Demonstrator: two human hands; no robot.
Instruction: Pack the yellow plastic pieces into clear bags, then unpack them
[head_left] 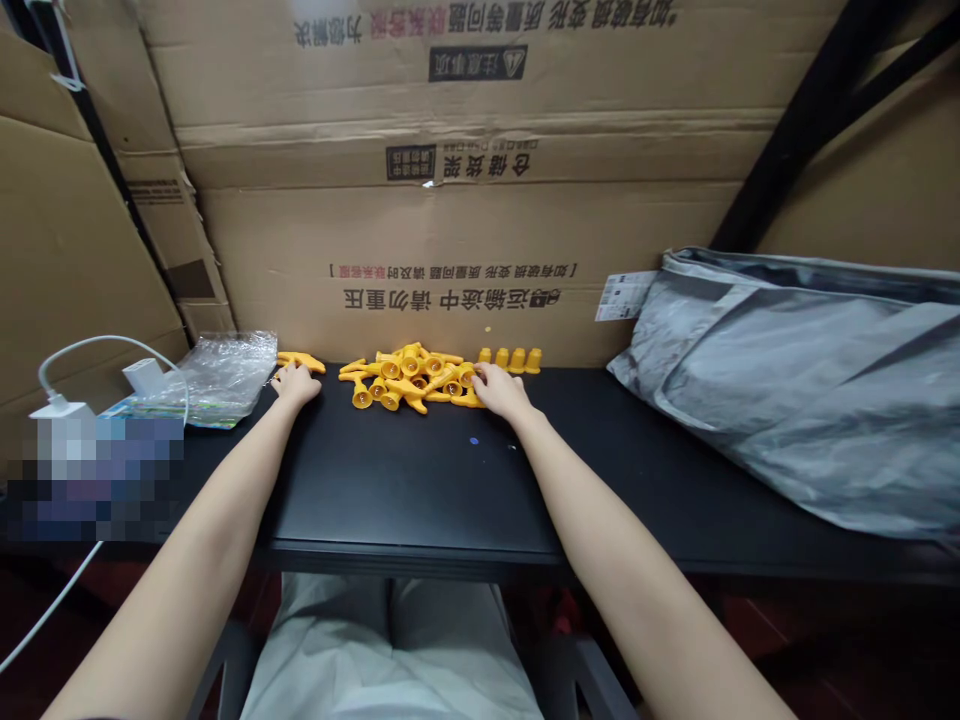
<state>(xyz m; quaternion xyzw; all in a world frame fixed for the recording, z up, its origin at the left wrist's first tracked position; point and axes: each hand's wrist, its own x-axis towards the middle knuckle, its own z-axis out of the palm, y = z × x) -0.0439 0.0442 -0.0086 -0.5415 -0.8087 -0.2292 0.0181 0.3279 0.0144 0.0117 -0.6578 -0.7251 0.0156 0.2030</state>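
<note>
Many yellow plastic parts [409, 378], some cup-shaped and some with curved arms, lie in a pile at the back of the black table [420, 480]. Just right of the pile, several yellow cups [517, 360] stand in a row against the cardboard. My left hand [297, 384] is at a separate yellow curved piece [301, 360] left of the pile; its fingers are partly hidden, so its grip is unclear. My right hand [501, 390] touches the right end of the pile, its fingertips bent around a yellow part; whether it grips that part cannot be made out.
Printed cardboard [465, 230] walls the back. At the left are clear plastic bags [229, 375], a white charger [69, 430] with a cable and a blurred item. A large grey fabric bag [810, 390] fills the right side.
</note>
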